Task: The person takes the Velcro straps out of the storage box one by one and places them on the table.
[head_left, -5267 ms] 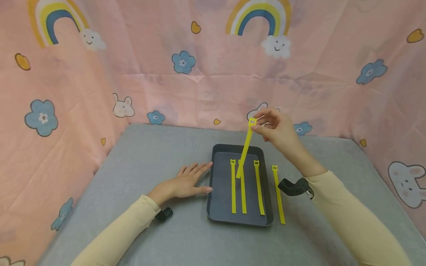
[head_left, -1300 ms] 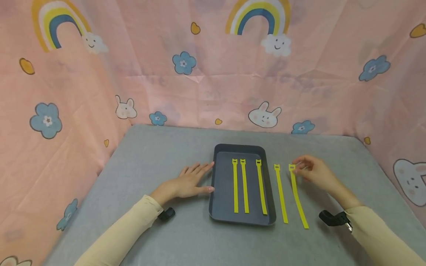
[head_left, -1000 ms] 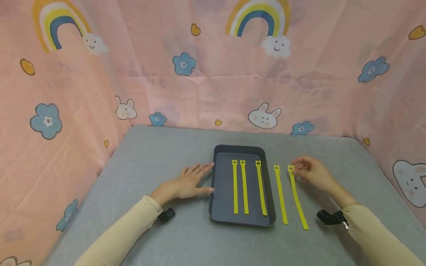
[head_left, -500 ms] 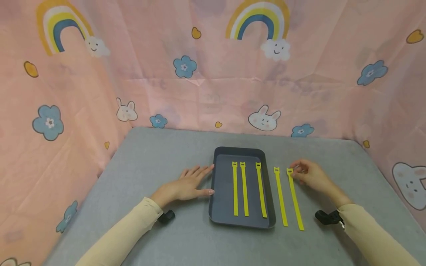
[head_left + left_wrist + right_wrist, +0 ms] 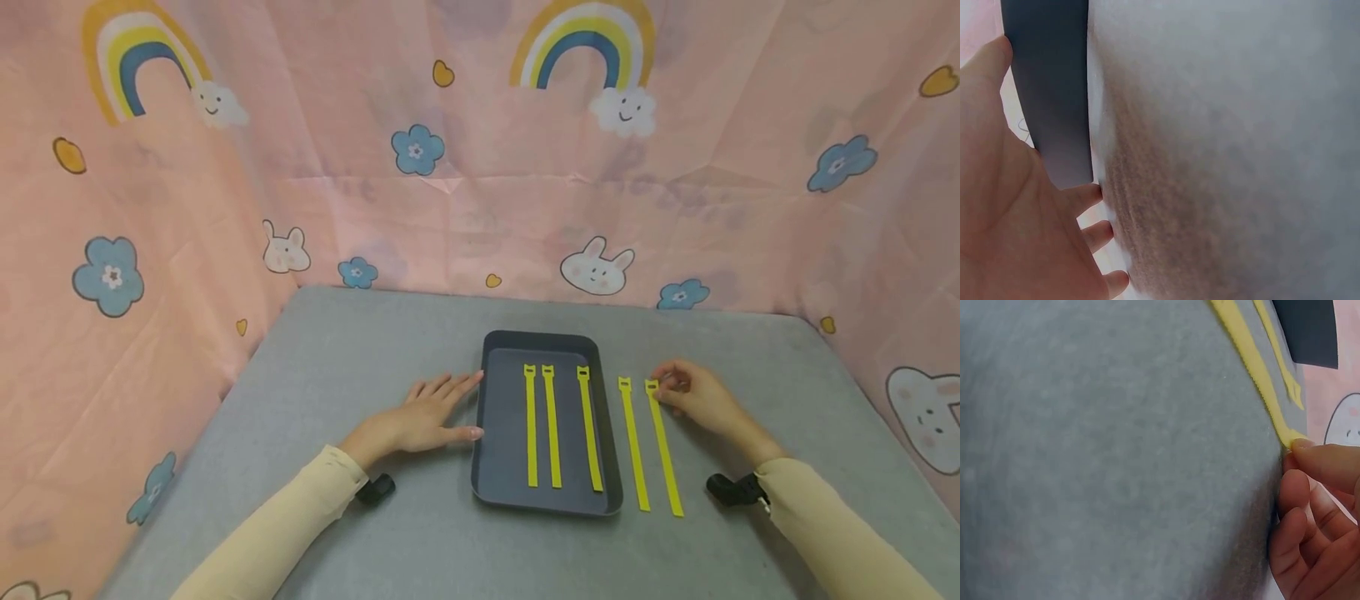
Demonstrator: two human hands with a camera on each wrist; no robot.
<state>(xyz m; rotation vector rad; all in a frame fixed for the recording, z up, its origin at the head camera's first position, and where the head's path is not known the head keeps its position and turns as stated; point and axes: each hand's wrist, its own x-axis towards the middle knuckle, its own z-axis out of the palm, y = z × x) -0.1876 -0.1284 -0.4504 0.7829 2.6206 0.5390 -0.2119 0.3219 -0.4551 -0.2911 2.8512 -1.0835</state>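
Observation:
My right hand (image 5: 693, 395) pinches the slotted head of a yellow hook-and-loop cable tie (image 5: 667, 454) between thumb and finger; its strap lies along the table. Just left of it is a second yellow cable tie (image 5: 634, 450), roughly parallel. Three more ties, the left one (image 5: 532, 433), the middle one (image 5: 552, 433) and the right one (image 5: 590, 433), lie lengthwise in a dark grey tray (image 5: 498, 492), heads toward the back. With fingers spread, my left hand (image 5: 416, 421) rests on the table, thumb and fingertips at the tray's left side wall (image 5: 1054, 94).
A grey cloth-covered table (image 5: 337, 533) bears everything. Pink printed fabric (image 5: 480, 208) hangs behind it and along both sides. A black wrist device (image 5: 735, 490) sits at the right cuff, another black device (image 5: 375, 489) at the left.
My right hand has brought the pinched cable tie from above the tray down to the table at the right, then shifted it slightly left, closer to its neighbour. The left hand stays at the tray.

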